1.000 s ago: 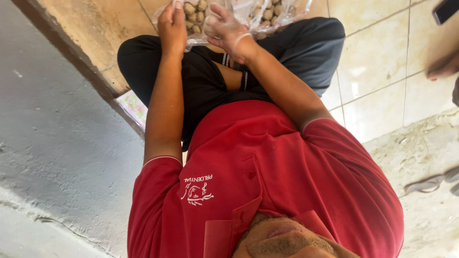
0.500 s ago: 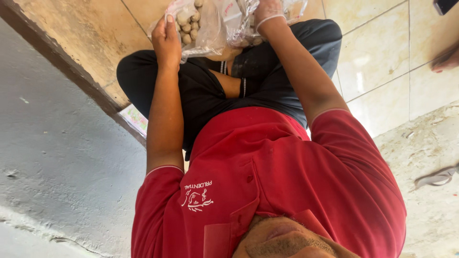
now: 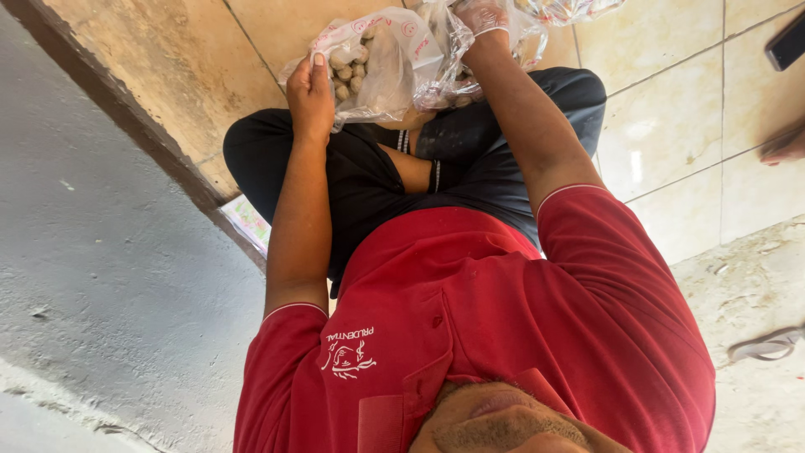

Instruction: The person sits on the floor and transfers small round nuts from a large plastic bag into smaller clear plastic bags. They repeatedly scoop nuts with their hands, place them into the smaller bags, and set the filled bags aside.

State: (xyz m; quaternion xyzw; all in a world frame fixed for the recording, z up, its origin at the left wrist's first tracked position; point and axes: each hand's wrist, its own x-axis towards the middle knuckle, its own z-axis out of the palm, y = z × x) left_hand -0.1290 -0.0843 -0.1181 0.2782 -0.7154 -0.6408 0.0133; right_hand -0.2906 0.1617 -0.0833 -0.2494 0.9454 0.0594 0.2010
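Note:
I sit cross-legged on a tiled floor in a red shirt and dark trousers. My left hand (image 3: 310,92) grips the left edge of a clear plastic bag (image 3: 394,59) held over my lap. Small round pale-brown nuts (image 3: 348,69) fill the part of the bag beside that hand. My right hand (image 3: 482,17), covered in thin clear plastic, clutches the bunched top of the same bag at the frame's upper edge; its fingers are partly cut off by the frame.
A grey concrete surface (image 3: 101,277) runs along the left. Beige floor tiles (image 3: 671,126) spread to the right, with a dark phone (image 3: 788,40), another person's foot (image 3: 784,144) and a sandal (image 3: 767,344). Another clear bag (image 3: 574,8) lies at the top.
The bag and both hands sit lower in the picture now. My right hand has shifted from the bag's side to its bunched top, and the bag is pulled out wider.

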